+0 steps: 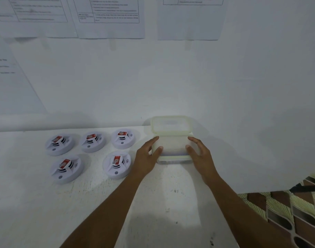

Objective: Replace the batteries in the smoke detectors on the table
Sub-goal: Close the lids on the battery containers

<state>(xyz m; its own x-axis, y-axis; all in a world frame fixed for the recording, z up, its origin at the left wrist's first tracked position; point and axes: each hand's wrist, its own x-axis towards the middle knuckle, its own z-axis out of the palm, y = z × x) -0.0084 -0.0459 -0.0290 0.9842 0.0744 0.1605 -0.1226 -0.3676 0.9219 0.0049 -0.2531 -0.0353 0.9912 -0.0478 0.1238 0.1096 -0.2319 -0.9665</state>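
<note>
- Left hand point(147, 158) grips the left end of the plastic box point(172, 147): thumb on the front face, fingers wrapped round the side.
- Right hand point(201, 156) grips the right end the same way, thumb in front, fingers round the side, only partly curled.
- Box is see-through whitish plastic and sits on the table point(45, 203) near the back edge, close to the wall point(171, 77).
- Box lid point(171, 124) is flipped up at the back, standing roughly upright.
- Box contents: cannot tell, too blurred.
- Five smoke detectors point(93, 142) on the table left of the box: three in the back row, two in front, none touching.
- Nearest detector is just beside the left hand, not touched.
- Each detector has a red battery point(117, 160) lying on top.
- Printed papers point(110, 17) stuck on the wall, text unreadable.
- Patterned floor point(287, 212) shows past the table's right edge.
</note>
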